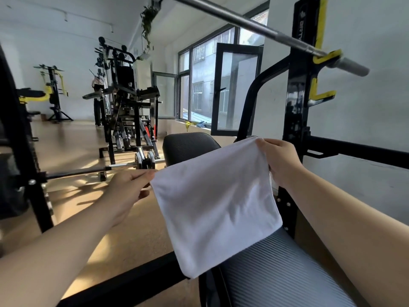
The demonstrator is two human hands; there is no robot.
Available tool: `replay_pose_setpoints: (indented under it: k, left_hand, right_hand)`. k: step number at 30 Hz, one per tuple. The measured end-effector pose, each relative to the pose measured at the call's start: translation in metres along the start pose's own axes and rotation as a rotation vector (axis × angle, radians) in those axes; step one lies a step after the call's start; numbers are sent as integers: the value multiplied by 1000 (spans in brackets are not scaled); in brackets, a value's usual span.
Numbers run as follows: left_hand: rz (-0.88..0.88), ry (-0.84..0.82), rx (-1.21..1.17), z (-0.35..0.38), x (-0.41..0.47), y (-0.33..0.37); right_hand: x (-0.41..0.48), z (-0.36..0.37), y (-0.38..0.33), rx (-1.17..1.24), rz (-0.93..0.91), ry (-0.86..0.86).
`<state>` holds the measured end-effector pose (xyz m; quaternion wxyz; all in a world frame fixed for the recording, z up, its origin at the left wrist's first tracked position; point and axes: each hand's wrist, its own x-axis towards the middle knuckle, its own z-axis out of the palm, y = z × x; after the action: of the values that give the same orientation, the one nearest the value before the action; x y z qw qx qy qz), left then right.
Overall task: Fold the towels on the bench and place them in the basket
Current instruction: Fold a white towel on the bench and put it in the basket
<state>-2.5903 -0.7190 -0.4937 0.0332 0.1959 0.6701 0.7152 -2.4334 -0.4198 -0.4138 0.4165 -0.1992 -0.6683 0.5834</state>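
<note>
1. Rack: a black steel frame with yellow hooks. It stands on the right, beside the bench. A barbell lies across the top of the view, with its end resting in the upper yellow hook.

2. Bench: a ribbed pad that runs from the lower right towards the window. Its far end is rounded and dark.

3. Towel: white and roughly rectangular. It is held up in the air over the bench, between the two hands.
   - The top edge is stretched and slopes upward from left to right.
   - The body hangs freely, and the lowest corner points down in front of the near part of the bench pad.
   - It is not possible to tell whether the lower edge touches the pad.

4. Right hand: grips the upper right corner of the towel. The fingers are curled over the edge and closed on the cloth. The back of the hand faces the camera.

5. Left hand: pinches the upper left corner of the towel between the thumb and the fingertips. The remaining fingers are loosely bent beneath. The hand touches nothing else.

6. Markings: light vertical lettering runs down the top of the rack upright. It is too steeply angled to read.
</note>
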Motion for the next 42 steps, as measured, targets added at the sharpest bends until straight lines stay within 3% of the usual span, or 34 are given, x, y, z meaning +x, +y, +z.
replay_pose_setpoints:
  k: [9,22,26,30,36,42]
  left_hand:
    - [169,67,270,-33,-56,51]
    - [298,114,400,-85,-136,91]
    - [302,94,429,-99,-162,96]
    - [286,98,453,-106,-177,90]
    - [199,76,347,-110,-189,73]
    - [128,86,281,-108,-201,50]
  right_hand:
    - [-65,-18,-44,89,-18,-57]
    - [-157,-38,-52,-75,-128,-73]
    - [-183,-41,-47,-152,-183,-39]
    - [-201,-41,-43,-84,-123,-41]
    - [-219,-47,-40,9,-59,-145]
    - [-220,-45,-12,-216,-75,-266]
